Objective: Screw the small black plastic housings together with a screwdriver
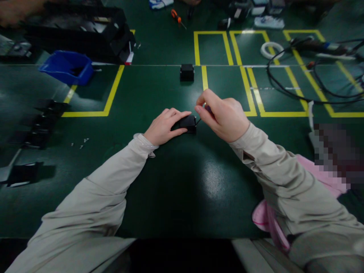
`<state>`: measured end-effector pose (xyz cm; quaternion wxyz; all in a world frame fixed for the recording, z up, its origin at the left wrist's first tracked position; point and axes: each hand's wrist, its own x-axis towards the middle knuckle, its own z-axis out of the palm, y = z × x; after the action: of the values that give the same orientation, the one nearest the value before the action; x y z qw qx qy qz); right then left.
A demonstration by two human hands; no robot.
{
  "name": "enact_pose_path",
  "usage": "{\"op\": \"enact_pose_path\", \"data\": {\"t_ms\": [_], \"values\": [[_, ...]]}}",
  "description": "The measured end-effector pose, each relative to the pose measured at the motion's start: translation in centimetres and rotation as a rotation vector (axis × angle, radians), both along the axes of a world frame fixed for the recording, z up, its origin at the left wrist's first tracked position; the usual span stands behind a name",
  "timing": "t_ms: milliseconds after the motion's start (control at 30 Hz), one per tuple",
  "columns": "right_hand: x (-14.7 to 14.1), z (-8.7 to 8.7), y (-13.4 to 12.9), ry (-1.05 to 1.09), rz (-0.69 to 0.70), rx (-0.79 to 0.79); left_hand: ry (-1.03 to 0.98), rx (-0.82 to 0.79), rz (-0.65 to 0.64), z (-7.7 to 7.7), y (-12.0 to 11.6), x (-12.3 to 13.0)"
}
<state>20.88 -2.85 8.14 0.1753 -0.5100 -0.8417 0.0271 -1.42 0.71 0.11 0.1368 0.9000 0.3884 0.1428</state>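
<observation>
A small black box (188, 121) lies on the green table in front of me, with bright screw heads along its right edge. My left hand (165, 125) is closed on it from the left, thumb and fingers along its near and far sides. In my right hand (221, 115), pinched just to the right, is a small screwdriver (198, 121). Its thin dark shaft reaches the box's right side, and its handle is mostly hidden by my fingers. A second, similar black box (187, 72) stands farther back. Several small screws (84, 141) lie loose on the left.
A blue bin (68, 67) and a large black rack (82, 36) stand at the back left. More black parts (40, 123) lie at left. An orange screwdriver (176, 17), a tape roll (272, 50) and a cabled tool (321, 46) lie farther back. Pink cloth (264, 216) is beside my right arm.
</observation>
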Motion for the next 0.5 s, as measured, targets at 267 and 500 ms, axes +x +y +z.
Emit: {"op": "enact_pose_path", "data": {"t_ms": [267,500], "values": [[0.02,-0.20,0.04,0.048,0.030,0.021,0.004,0.000,0.003,0.12,-0.06,0.02],[0.04,-0.15,0.06,0.011,0.005,0.022,0.006,0.005,0.002,0.07,-0.05,-0.02]]}}
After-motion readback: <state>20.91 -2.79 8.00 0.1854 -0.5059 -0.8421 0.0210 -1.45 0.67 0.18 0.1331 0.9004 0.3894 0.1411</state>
